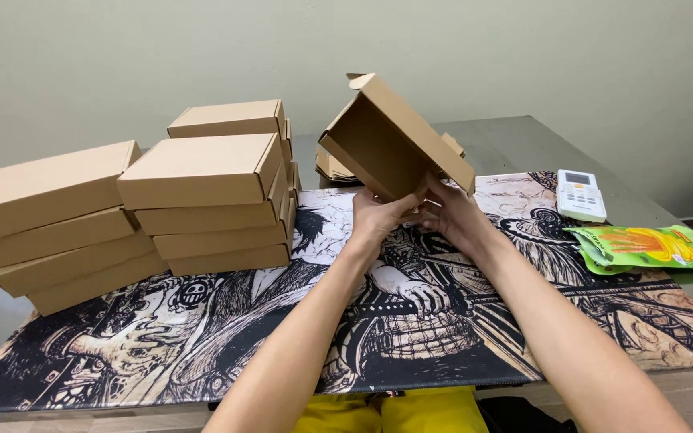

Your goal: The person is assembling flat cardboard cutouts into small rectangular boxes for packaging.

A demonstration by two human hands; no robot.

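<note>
Both the left hand and right hand pinch the tilted, half-folded brown cardboard box from below, apparently at its lower flaps; creases should stay square.

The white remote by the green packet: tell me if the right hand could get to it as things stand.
Probably yes, once freed. The white remote lies in the open on that side, nothing over it, but the right hand and left hand both hold the open cardboard box.
</note>
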